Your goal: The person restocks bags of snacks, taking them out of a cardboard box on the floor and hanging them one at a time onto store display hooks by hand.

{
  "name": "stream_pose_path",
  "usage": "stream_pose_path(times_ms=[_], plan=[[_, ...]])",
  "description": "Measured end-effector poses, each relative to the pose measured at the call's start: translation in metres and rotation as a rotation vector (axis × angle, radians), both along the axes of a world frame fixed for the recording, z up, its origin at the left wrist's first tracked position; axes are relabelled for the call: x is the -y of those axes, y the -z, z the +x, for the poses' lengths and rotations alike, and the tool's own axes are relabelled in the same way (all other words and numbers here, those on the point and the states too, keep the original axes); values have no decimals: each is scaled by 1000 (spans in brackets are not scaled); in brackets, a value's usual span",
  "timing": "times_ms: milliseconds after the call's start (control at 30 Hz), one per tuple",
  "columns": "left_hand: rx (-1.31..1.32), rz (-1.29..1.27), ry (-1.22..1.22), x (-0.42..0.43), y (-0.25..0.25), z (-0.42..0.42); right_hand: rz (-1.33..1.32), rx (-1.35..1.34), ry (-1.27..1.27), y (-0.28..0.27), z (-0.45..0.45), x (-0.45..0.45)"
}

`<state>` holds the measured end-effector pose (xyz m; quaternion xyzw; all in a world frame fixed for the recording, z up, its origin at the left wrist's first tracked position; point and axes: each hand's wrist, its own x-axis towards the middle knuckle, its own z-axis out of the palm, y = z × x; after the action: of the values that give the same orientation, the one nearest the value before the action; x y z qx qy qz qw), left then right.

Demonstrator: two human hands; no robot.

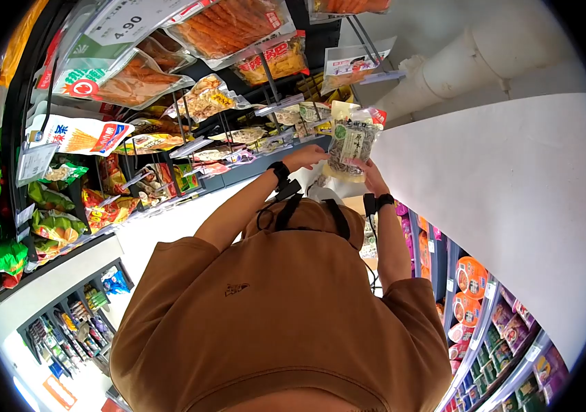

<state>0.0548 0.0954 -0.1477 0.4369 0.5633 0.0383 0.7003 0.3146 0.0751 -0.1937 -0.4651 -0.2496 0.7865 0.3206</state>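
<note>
Ahead of my chest is a clear snack bag (349, 145) with dark, seed-like contents and a pale label; it hangs upright in front of the shelf. My left hand (309, 157) has its fingers closed at the bag's left edge. At its lower right edge, my right hand (374, 178) pinches the bag with thumb and fingers. Black straps with small devices circle both wrists. Below the bag, a brown pouch (307, 225) with black straps sits against my brown shirt (286, 309).
A snack rack (197, 144) with hanging packets, metal hooks and price tags (128, 27) spans the left and top. A white panel (499, 165) stands at right. Below it are shelves with orange noodle tubs (470, 277). A pale pipe (471, 58) runs at upper right.
</note>
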Motion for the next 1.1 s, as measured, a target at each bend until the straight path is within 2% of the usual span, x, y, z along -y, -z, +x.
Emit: stream_pose_path(times_ms=[167, 467, 533, 733, 867, 967, 1033, 1100], plan=[[-6, 30, -26, -4, -5, 6, -28, -61, -21, 20, 2, -27], [-1, 45, -45, -2, -5, 8, -72, -87, -19, 21, -2, -28], [-4, 7, 30, -7, -14, 8, -89, -94, -16, 21, -3, -28], [-11, -4, 22, -12, -12, 8, 29, -5, 58, 18, -15, -48], [0, 12, 36, -4, -20, 8, 110, 271, 93, 11, -32, -59], [4, 7, 53, -4, -27, 6, 190, 420, 103, 58, -45, -79], [36, 28, -12, 0, -22, 5, 239, 518, 172, 66, -54, -85], [42, 3, 9, 0, -23, 2, 238, 467, 192, 82, -54, -87]])
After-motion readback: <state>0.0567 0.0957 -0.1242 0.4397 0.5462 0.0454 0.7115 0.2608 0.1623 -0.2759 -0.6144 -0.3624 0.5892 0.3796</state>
